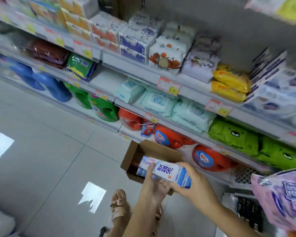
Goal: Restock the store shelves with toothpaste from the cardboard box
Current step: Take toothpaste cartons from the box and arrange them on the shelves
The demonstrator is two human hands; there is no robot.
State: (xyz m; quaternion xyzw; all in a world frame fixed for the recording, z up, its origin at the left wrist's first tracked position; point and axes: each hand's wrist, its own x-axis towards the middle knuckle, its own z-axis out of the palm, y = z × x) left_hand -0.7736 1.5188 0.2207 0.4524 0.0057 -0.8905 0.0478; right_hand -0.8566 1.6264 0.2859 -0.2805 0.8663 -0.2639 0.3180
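Note:
A white and blue toothpaste box [167, 171] is held just above an open brown cardboard box [135, 151] that stands on the floor by the lowest shelf. My left hand [152, 183] grips the toothpaste box from below, thumb over its top face. My right hand [191, 182] holds its near end, fingers curled under it. More white and blue toothpaste boxes [141, 171] lie inside the cardboard box, partly hidden by the held one.
Store shelves [191, 93] run from far left to right, filled with tissue packs, wet wipes [158, 102], green packs and detergent jugs [205, 159]. A pink bag [284, 199] hangs close at the right. My sandalled foot [118, 206] is on the grey tiled floor.

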